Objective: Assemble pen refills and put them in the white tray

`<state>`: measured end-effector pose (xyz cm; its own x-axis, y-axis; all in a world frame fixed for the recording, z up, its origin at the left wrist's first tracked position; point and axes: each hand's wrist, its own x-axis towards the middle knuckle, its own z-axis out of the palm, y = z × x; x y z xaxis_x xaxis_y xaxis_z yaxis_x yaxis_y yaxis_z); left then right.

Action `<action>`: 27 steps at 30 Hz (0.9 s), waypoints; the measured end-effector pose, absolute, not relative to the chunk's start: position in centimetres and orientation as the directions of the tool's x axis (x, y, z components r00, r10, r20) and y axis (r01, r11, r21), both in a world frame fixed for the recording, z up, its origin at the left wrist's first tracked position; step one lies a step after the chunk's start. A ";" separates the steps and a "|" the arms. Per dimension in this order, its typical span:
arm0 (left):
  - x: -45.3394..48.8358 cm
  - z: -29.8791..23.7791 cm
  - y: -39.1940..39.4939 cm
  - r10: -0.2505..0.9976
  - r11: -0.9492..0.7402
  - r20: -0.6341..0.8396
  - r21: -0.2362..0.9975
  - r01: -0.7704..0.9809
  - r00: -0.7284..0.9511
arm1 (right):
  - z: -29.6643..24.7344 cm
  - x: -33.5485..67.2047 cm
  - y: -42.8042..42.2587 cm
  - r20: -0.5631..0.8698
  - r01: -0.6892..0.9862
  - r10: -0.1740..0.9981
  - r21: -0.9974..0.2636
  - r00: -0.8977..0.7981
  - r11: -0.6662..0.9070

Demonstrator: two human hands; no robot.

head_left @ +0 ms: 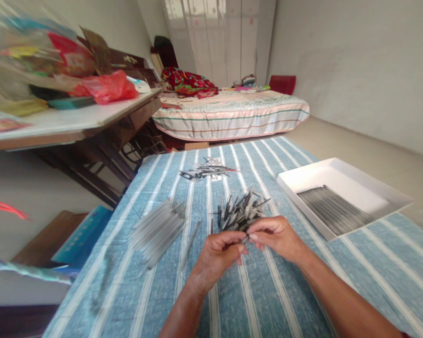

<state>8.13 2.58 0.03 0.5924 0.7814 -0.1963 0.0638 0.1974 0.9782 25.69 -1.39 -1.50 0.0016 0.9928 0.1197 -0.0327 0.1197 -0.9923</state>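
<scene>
My left hand [223, 251] and my right hand [273, 234] meet fingertip to fingertip over the striped cloth. Both are closed in a pinch on a small dark piece, mostly hidden by the fingers; its kind I cannot make out. Just beyond them lies a loose heap of short black and grey sticks [238, 209]. To the left, a row of long translucent grey sleeves [158, 230] lies side by side, with one single sleeve [190, 246] apart from it. An open white box [370, 192] on the right holds a neat row of dark thin sticks [333, 209].
A smaller pile of thin dark pieces [207, 171] lies near the far edge of the blue striped cloth [134, 291]. At left stands a table [91, 117] with plastic bags. A bed [232, 112] is beyond, and a blue box [81, 239] is low on the left.
</scene>
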 end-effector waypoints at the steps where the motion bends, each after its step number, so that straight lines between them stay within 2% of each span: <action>1: 8.2 0.1 2.5 0.782 0.200 -0.199 0.978 0.064 0.591 | -1.6 25.7 -1.4 0.122 -0.028 0.993 -0.992 -0.002 0.122; 9: 8.3 0.5 2.4 0.778 0.213 -0.226 0.973 0.091 0.586 | -1.8 25.9 -1.3 0.148 0.025 0.986 -0.988 -0.077 0.151; 17: 8.3 0.1 2.6 0.766 0.122 -0.202 0.978 0.171 0.610 | -1.2 26.0 -1.4 0.212 0.201 0.967 -0.950 -0.141 0.238; 23: 8.2 0.3 2.6 0.726 0.137 -0.243 0.968 0.211 0.643 | -2.0 25.9 -1.3 0.146 0.108 0.975 -0.980 -0.166 0.165; 27: 8.2 0.3 2.5 0.754 0.162 -0.260 0.964 0.213 0.603 | -2.4 25.7 -1.2 0.051 0.051 0.992 -0.997 -0.115 0.057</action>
